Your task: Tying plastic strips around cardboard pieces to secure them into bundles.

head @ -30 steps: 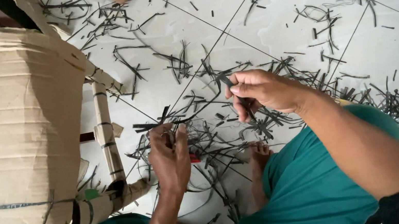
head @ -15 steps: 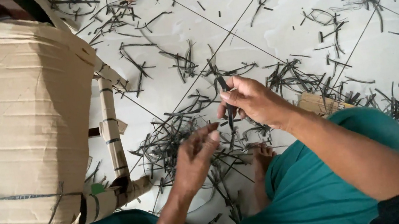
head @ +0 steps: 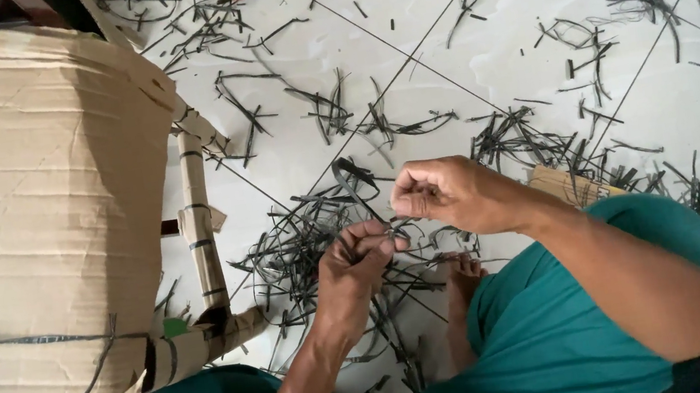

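Pinching fingers of both hands are closing on one dark strip (head: 365, 196): the left hand (head: 359, 270) is curling tight around its near end, and the right hand (head: 441, 197) is gripping it just above, thumb against forefinger, over the middle of the white tiled floor (head: 473, 33). Many more loose strips are lying scattered near and far. At the left, a cardboard structure (head: 43, 221) with a strip-bound rolled post (head: 202, 235) is standing partly bound, so much appears left.

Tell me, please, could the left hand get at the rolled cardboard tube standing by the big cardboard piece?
Probably yes: the left hand is pinching a dark strip, but only loose strips lie between it and the cardboard tube.
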